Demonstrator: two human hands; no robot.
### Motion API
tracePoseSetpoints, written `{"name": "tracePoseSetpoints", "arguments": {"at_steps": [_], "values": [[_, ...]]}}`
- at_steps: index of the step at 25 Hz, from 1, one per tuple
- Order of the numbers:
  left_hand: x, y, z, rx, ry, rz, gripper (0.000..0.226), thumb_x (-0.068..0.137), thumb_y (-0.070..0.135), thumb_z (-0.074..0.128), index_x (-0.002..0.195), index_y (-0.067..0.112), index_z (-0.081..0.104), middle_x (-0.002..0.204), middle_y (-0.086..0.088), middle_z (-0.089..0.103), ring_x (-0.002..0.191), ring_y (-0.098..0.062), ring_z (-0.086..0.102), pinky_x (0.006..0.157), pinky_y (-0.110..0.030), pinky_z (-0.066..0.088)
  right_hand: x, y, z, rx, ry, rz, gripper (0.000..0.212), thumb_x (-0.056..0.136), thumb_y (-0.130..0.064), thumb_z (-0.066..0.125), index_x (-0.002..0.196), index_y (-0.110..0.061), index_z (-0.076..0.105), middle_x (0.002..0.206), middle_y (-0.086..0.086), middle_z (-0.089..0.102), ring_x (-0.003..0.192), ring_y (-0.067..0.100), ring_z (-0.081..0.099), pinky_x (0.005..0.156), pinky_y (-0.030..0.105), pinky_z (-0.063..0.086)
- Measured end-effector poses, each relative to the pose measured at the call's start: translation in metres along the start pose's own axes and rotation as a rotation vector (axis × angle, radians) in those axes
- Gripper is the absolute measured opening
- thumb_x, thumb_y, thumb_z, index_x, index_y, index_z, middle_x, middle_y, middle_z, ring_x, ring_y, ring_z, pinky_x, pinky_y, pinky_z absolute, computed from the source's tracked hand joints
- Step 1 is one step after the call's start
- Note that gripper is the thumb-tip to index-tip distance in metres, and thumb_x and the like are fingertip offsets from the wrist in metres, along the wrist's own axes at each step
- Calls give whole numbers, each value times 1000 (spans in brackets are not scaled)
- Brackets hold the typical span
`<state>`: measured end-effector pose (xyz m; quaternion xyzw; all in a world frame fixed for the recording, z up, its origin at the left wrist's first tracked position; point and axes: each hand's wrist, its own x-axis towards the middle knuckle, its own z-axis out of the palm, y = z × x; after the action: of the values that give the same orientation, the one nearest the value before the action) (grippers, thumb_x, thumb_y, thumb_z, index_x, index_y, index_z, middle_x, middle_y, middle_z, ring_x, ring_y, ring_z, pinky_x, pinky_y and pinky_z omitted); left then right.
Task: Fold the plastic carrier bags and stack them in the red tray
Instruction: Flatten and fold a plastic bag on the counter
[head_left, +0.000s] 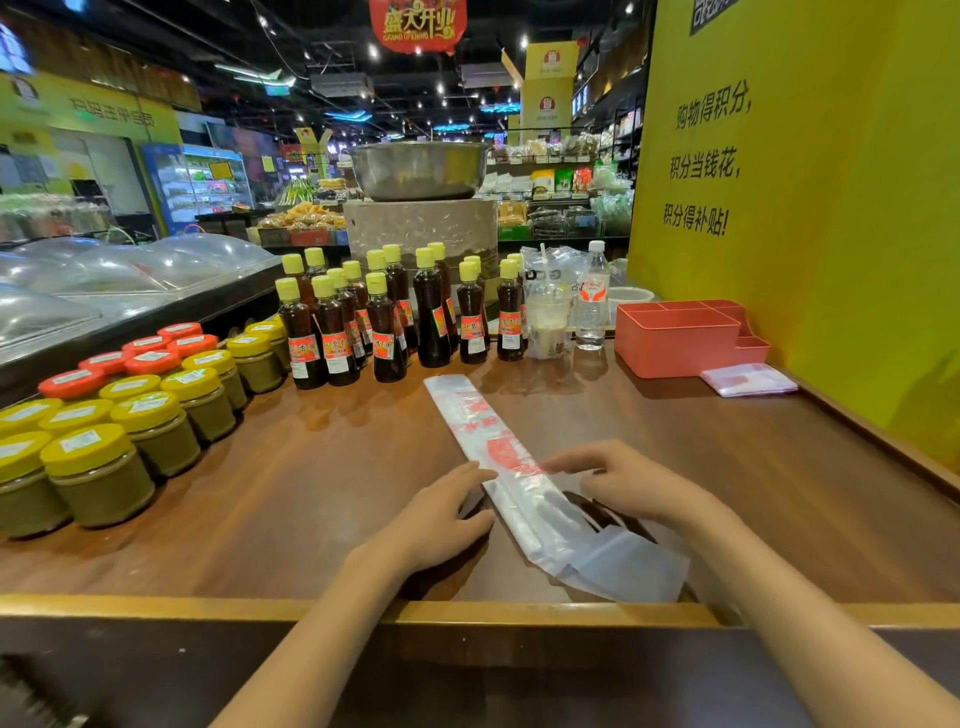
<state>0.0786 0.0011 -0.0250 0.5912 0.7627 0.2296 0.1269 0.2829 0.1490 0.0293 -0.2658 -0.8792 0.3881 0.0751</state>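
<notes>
At far left I see the yellow-lidded jars of green paste crowding the brown wooden counter, with the yellow-capped dark sauce bottles behind them. My left hand lies flat, fingers straight, its fingertips touching the near-left edge of the long translucent plastic carrier bag with red print. My right hand presses that strip from the other side, fingers relaxed, clamped on nothing — the two hands sit close, apart only by the strip's width. The bag lies mid-counter, its long axis running from the bottles at upper left down to the handles fanned at the near right edge. The film looks slick: I judge it could spring open or skid toward the jars if my pressure is uneven. Far right — the red plastic compartment tray, a small folded plastic bag just beside it.
</notes>
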Motion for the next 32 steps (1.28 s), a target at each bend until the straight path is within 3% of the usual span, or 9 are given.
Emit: {"name": "tracePoseSetpoints", "arguments": {"at_steps": [4, 9, 12, 16, 19, 22, 24, 27, 32], "values": [[10, -5, -4, 25, -38, 37, 56, 101, 46, 49, 153, 36, 31, 165, 8, 17, 150, -13, 21, 122, -35, 21, 11, 30, 12, -137, -61, -94, 44, 94, -6, 56, 126, -35, 68, 124, -31, 50, 114, -15, 46, 98, 10, 40], [7, -16, 0, -151, 55, 129, 49, 100, 26, 56, 145, 39, 43, 156, 20, 31, 141, 6, 28, 115, -13, 24, 33, 44, 18, -302, 24, -172, 35, 99, -44, 56, 133, -44, 59, 128, -28, 46, 122, -2, 40, 110, 31, 36], [9, -18, 0, -248, 79, 164, 45, 97, 29, 61, 140, 38, 50, 150, 23, 41, 136, 12, 35, 114, -16, 32, 44, 47, 26, -336, 143, -205, 37, 99, -53, 51, 133, -42, 59, 130, -22, 49, 120, 1, 41, 108, 33, 38], [11, -18, 0, -222, 104, 199, 43, 98, 28, 62, 139, 35, 53, 147, 21, 46, 135, 9, 38, 114, -19, 35, 46, 48, 29, -319, 162, -220, 33, 102, -51, 45, 129, -42, 61, 127, -23, 51, 117, 1, 43, 105, 33, 39], [17, -16, 1, 4, 141, 218, 42, 98, 22, 59, 138, 35, 56, 152, 13, 42, 142, -2, 32, 119, -31, 29, 41, 48, 27, -315, 127, -232, 30, 104, -39, 46, 130, -44, 59, 129, -26, 48, 121, 1, 40, 106, 29, 35], [19, -11, 1, 169, 162, 272, 43, 98, 17, 56, 137, 34, 59, 154, 9, 43, 146, -6, 28, 120, -31, 24, 35, 46, 27, -290, 123, -252, 39, 99, -22, 53, 134, -39, 58, 132, -26, 46, 126, 0, 39, 108, 24, 32], [17, -9, 0, 126, 200, 292, 40, 98, 17, 55, 134, 34, 62, 146, 11, 52, 140, -3, 38, 118, -33, 33, 34, 46, 29, -276, 167, -297, 41, 97, -23, 60, 135, -38, 57, 136, -24, 48, 129, -1, 40, 111, 24, 34], [11, -6, 0, -38, 183, 272, 32, 100, 24, 54, 127, 37, 65, 128, 20, 63, 120, 4, 55, 101, -30, 50, 32, 44, 30, -266, 195, -348, 38, 95, -35, 66, 132, -41, 59, 135, -26, 52, 127, -4, 45, 109, 25, 41], [2, 1, 0, -177, 136, 255, 30, 100, 34, 57, 129, 36, 64, 126, 21, 64, 116, 4, 56, 96, -24, 52, 26, 34, 33, -150, 163, -359, 18, 100, -31, 61, 110, -37, 74, 108, -23, 70, 101, -1, 64, 87, 30, 56]]}}
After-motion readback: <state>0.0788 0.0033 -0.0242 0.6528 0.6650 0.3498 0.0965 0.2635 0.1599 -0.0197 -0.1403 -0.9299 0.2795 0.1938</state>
